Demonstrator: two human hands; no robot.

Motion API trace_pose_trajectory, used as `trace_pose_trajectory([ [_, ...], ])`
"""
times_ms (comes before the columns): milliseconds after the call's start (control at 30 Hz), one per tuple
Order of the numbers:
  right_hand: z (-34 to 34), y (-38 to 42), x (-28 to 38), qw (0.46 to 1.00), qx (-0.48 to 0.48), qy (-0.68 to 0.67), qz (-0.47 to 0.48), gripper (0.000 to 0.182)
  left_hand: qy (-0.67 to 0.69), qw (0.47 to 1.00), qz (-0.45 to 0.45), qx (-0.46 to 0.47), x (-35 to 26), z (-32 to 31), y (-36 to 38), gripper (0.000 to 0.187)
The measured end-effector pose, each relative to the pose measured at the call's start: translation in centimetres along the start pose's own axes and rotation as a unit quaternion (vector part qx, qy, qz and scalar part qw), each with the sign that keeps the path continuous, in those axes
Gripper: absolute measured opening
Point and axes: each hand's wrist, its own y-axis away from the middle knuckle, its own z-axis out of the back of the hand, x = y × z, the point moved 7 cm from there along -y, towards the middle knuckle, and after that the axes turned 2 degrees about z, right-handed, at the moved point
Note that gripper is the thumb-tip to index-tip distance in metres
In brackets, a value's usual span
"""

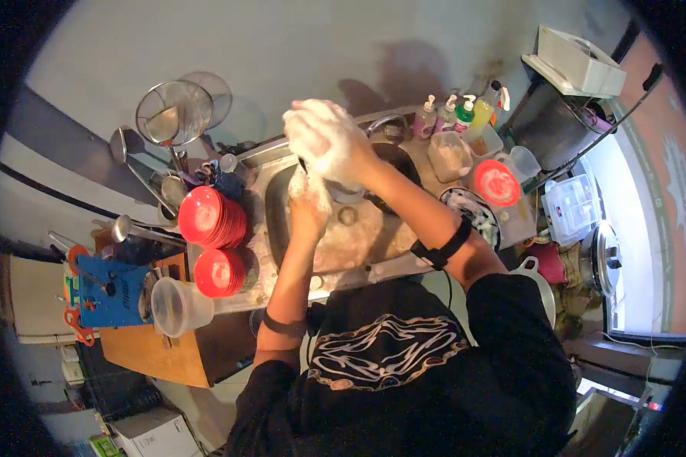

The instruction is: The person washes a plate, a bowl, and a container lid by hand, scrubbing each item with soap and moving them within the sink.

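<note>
White foam covers both my hands, raised together above the metal sink [335, 251]. My right hand [328, 141] is the higher one, its fingers curled in thick lather. Just below it, my left hand [310, 194] reaches up and touches it, its fingers mostly hidden by the right hand and the suds. A small dark piece shows between the hands, but I cannot make out what it is. Under my right wrist, a clear plastic-looking thing is partly visible in the sink. The faucet [389, 126] stands at the back.
Stacked red bowls [219, 273] stand left of the sink, near a clear plastic tub [181, 307] and a wire strainer [174, 113]. On the right are pump bottles [465, 113], a red bowl with suds [497, 183] and a round foamy container [471, 213].
</note>
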Motion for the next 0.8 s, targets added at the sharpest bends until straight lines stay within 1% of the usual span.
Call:
trace_pose_trajectory([
  [33,-0.3,0.1,-0.8,1.0,0.002,0.0,0.0,0.025,-0.01,0.999,-0.032,-0.019,0.3,0.2,0.1,0.037],
  [67,-1.1,0.4,-3.1,0.996,0.036,-0.034,-0.078,0.023,-0.057,0.993,-0.096,-0.023,-1.2,0.5,0.1,0.037],
  [100,-2.1,1.2,-5.2,0.983,0.071,-0.067,-0.158,0.02,-0.057,0.994,-0.09,-0.021,-1.9,0.6,0.3,0.037],
  [133,-2.7,0.9,-6.5,0.958,0.131,0.02,-0.255,0.021,-0.04,0.998,-0.046,-0.03,-2.2,0.8,0.1,0.037],
  [167,-3.0,1.0,-5.9,0.958,0.131,0.022,-0.255,0.021,-0.024,0.999,-0.004,-0.039,-2.1,1.0,-0.3,0.038],
  [200,-3.0,1.1,-4.6,0.968,0.112,0.01,-0.222,0.023,-0.024,0.994,-0.05,-0.09,-2.5,1.5,-0.6,0.042],
  [233,-3.2,1.5,-3.2,0.977,0.094,-0.001,-0.19,0.026,0.007,0.992,-0.094,-0.082,-1.2,1.9,-0.8,0.045],
  [267,-4.1,3.3,-1.3,0.992,0.05,0.091,-0.074,0.032,0.263,0.958,0.083,-0.08,-2.2,2.8,-1.5,0.045],
  [300,-3.4,3.5,0.7,0.988,0.061,0.08,-0.119,0.038,0.494,0.829,0.254,-0.069,-3.8,2.3,-1.1,0.045],
  [333,-3.3,4.5,2.1,0.985,0.076,0.099,-0.116,0.039,0.551,0.832,0.062,0.005,0.8,1.8,-2.3,0.045],
  [367,-3.2,5.4,3.0,0.983,0.089,0.118,-0.112,0.04,0.558,0.824,0.094,0.03,3.3,2.3,-2.8,0.044],
  [433,-3.7,7.8,3.7,0.981,0.126,0.14,-0.049,0.041,0.584,0.809,0.063,0.005,0.4,3.3,-3.0,0.042],
  [467,-3.9,9.1,3.1,0.971,0.161,0.171,-0.039,0.04,0.592,0.803,0.066,-0.005,0.0,3.9,-3.0,0.041],
  [500,-3.8,10.2,2.2,0.968,0.157,0.193,-0.028,0.041,0.622,0.779,0.086,0.01,2.5,4.2,-3.4,0.042],
  [567,-2.7,10.8,0.1,0.954,0.178,0.236,-0.05,0.036,0.609,0.79,0.065,-0.026,1.9,5.9,-3.1,0.042],
  [600,-1.5,10.4,-1.1,0.954,0.147,0.234,-0.119,0.029,0.621,0.779,0.078,-0.03,1.2,5.9,-3.0,0.041],
  [633,-1.4,10.0,-2.0,0.953,0.147,0.236,-0.119,0.029,0.623,0.778,0.078,-0.028,1.6,5.8,-3.0,0.041],
  [700,-1.0,8.3,-2.6,0.978,0.091,0.19,-0.006,0.03,0.558,0.825,0.079,-0.031,2.7,5.6,-3.0,0.039],
  [733,-0.7,6.9,-2.8,0.976,0.055,0.208,-0.012,0.028,0.538,0.841,0.059,-0.014,1.9,4.8,-3.1,0.035],
  [767,-0.7,5.4,-2.4,0.976,0.055,0.209,-0.014,0.028,0.538,0.841,0.061,-0.013,1.5,4.2,-2.9,0.035],
  [800,-0.3,4.0,-2.4,0.979,0.035,0.195,-0.053,0.023,0.393,0.914,0.097,-0.033,1.7,3.9,-2.5,0.034],
])
